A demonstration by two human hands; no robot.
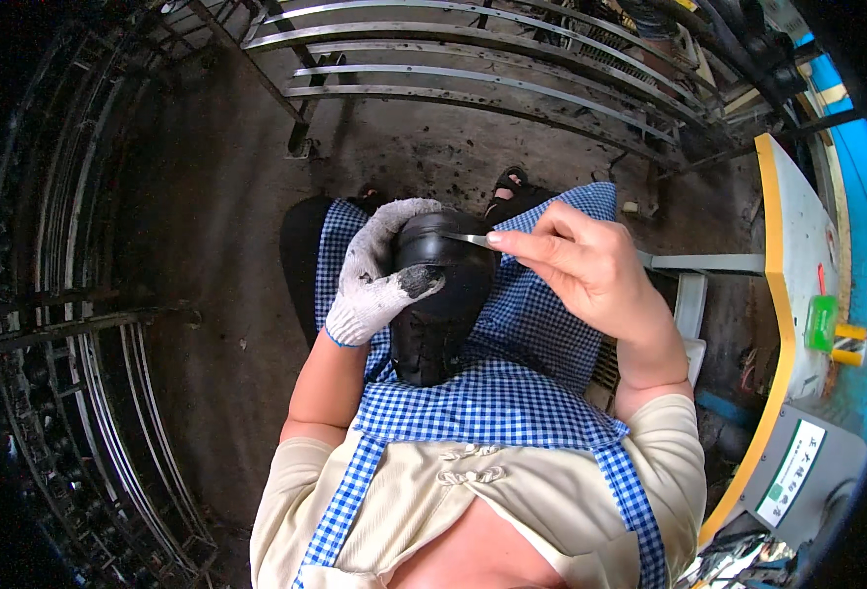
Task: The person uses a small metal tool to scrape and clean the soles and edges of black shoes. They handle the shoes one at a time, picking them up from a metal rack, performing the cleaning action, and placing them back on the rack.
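Observation:
A black leather-like shoe (pixel 448 277) rests over my lap, its rounded, shiny end turned away from me. Around its left side wraps my left hand (pixel 379 270), in a whitish knit glove with a dark-stained thumb, and grips it. My right hand (pixel 580 257) is bare and pinches a slim silver metal tool (pixel 468 239) between thumb and fingers. The tapered tip of that tool meets the seam near the shoe's rounded end. Whether it is a blade or tweezers cannot be made out. Beneath the shoe lies my blue-and-white checked apron (pixel 492 398).
Long metal rails of a rack (pixel 482 98) cross the far side. More dark metal racks (pixel 85 393) stand at the left. At the right is a white worktable with a yellow edge (pixel 775 245), bearing a green box (pixel 821 323) and a yellow roll (pixel 851 346).

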